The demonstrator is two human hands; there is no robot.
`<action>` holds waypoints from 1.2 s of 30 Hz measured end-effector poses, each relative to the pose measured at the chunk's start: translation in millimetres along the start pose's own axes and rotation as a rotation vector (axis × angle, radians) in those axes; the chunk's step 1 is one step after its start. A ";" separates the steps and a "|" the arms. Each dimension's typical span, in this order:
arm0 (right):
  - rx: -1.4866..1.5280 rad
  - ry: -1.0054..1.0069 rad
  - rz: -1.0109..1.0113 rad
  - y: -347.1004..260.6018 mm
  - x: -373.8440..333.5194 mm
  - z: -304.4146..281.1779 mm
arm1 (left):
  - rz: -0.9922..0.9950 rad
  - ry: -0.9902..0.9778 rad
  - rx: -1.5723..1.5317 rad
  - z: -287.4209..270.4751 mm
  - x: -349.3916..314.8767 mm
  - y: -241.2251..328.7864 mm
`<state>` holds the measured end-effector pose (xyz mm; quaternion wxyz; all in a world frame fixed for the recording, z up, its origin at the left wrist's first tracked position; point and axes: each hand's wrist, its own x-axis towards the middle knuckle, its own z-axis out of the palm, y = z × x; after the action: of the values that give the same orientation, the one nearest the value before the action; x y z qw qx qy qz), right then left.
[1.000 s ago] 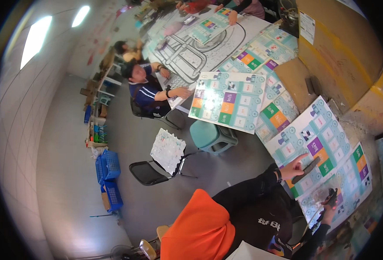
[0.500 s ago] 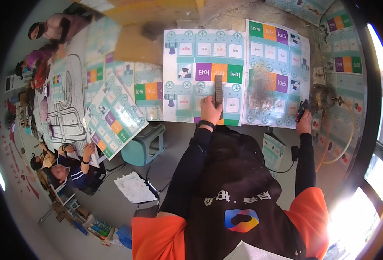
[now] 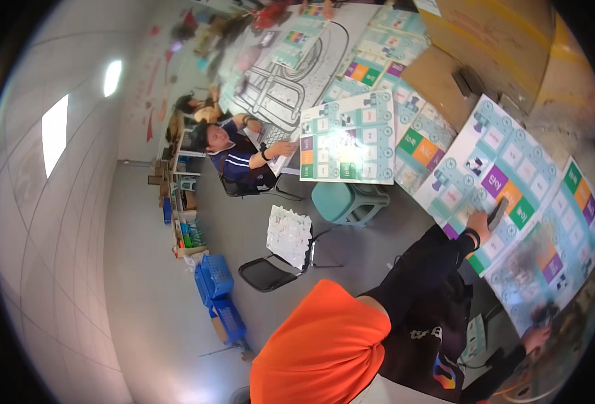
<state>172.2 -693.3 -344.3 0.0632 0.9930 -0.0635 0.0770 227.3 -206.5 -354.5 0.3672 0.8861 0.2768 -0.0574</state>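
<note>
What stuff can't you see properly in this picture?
- Right hand, head view: small, near the dark rim; the dark thing it holds is blurred.
- Left hand: rests on a dark tool; its kind is too small to tell.
- Board patch by the right hand: smeared.
- People at the far table: blurred.

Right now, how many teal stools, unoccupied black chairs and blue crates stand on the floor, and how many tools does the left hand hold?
Teal stool: 1
Unoccupied black chair: 1
Blue crates: 2
Dark tool in the left hand: 1
Total: 5
</note>
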 end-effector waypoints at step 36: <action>0.463 -0.135 -1.030 -700.3 86.6 -443.9 | -0.177 0.594 -0.151 -551.3 294.4 -317.0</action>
<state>287.9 45.7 23.8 -0.1312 0.8864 0.4437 -0.0154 249.7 484.9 -241.6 0.3287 0.8068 0.4516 0.1928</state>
